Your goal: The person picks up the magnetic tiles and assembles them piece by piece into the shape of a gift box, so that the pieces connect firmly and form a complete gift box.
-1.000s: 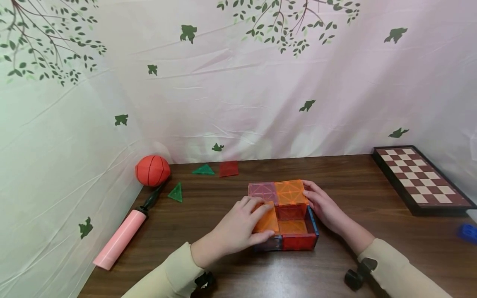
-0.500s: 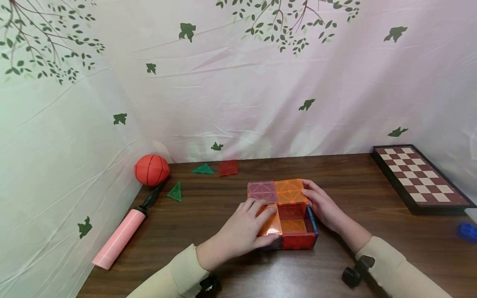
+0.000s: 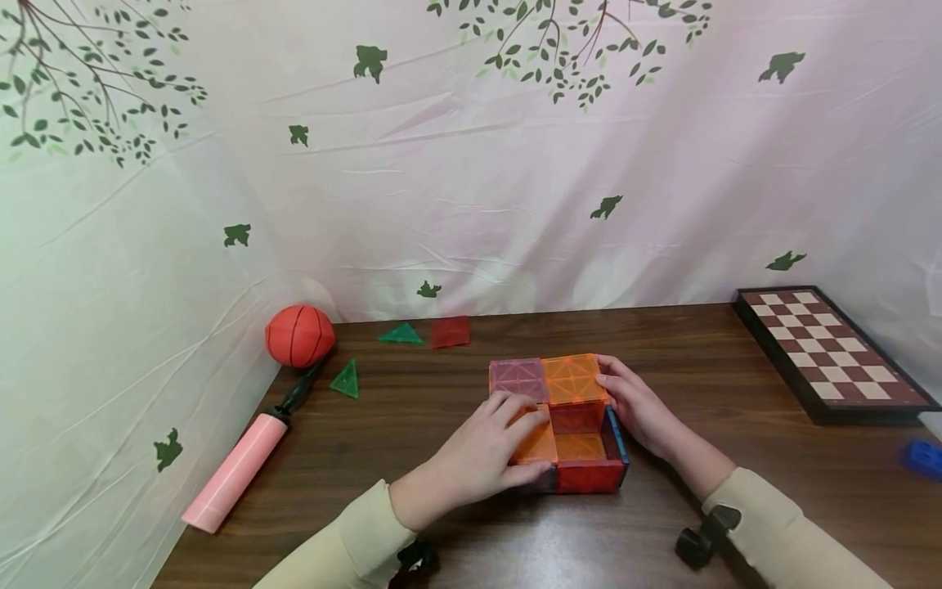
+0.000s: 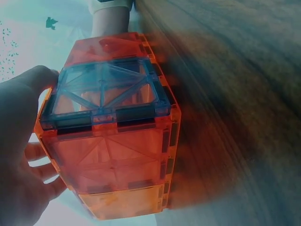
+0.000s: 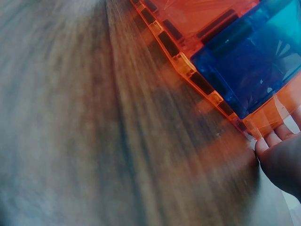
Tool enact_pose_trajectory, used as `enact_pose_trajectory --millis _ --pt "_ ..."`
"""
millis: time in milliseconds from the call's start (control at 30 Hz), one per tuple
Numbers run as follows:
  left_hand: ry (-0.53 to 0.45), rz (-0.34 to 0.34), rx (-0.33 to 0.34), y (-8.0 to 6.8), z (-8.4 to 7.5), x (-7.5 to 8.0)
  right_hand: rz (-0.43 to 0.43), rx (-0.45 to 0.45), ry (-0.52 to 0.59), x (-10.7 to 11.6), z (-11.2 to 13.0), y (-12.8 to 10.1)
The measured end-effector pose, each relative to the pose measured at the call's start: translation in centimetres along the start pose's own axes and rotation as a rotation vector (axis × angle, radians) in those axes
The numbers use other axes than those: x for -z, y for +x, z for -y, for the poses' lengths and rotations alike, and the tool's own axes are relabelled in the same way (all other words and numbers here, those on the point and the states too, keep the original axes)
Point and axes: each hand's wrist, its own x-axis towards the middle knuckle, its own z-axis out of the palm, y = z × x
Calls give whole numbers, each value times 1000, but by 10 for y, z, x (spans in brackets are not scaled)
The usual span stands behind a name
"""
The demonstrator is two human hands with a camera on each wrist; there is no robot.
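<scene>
A low box of see-through magnetic tiles [image 3: 589, 478] sits on the dark wooden table. A purple tile [image 3: 518, 379] and an orange tile [image 3: 574, 378] cover its back half. At the front left, my left hand [image 3: 471, 454] holds another orange tile [image 3: 540, 446] lying over the box, thumb at the near edge and fingers bent over the top. The front right compartment is uncovered, with an orange floor. My right hand [image 3: 640, 405] grips the back right corner; its fingertips [image 5: 273, 137] touch orange plastic beside a blue side tile [image 5: 249, 70]. In the left wrist view a blue wall tile [image 4: 106, 89] faces the camera.
Two green triangle tiles [image 3: 401, 334] and a red square tile [image 3: 450, 332] lie at the back left. Left of them are a red ball [image 3: 299, 336] and a pink hand pump [image 3: 235, 474]. A checkered game board [image 3: 832, 352] and a blue piece [image 3: 923, 460] lie at right.
My left hand has shifted slightly right with the front orange tile, which now lies flatter over the front left compartment. My right hand has stayed at the back right corner.
</scene>
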Motion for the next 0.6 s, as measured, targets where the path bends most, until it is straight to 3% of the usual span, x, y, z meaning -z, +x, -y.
enact_pose_trajectory --millis 300,467,600 --pt "-83 23 3 1 4 1 3 -16 1 1 0 -1" --pt "-214 6 174 3 25 10 9 -2 6 1 0 0" --pt "-245 -53 360 5 70 7 7 1 5 2 0 0"
